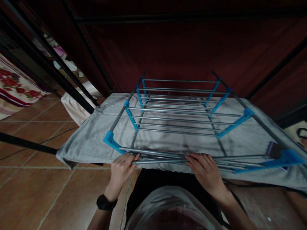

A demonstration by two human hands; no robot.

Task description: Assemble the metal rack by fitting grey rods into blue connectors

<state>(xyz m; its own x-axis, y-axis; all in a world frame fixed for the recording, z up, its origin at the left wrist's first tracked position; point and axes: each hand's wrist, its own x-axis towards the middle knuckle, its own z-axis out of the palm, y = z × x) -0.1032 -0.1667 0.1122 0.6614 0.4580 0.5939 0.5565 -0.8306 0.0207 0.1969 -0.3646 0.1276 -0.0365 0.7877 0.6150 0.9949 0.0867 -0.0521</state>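
Observation:
A metal drying rack with grey rods and blue plastic brackets lies on a grey cloth-covered surface in front of me. My left hand has its fingers wrapped round the near rods, close to the left blue corner bracket. Further right, my right hand grips the same bundle of near rods, fingers curled over them. Toward the right end, those rods run into another blue bracket. A dark watch or band is on my left wrist.
Dark red panels with black bars rise behind the surface. The grey cloth hangs over its left edge. Brown floor tiles lie to the left, with a striped cloth, a thin cable and a black bar. Flowered fabric hangs at far left.

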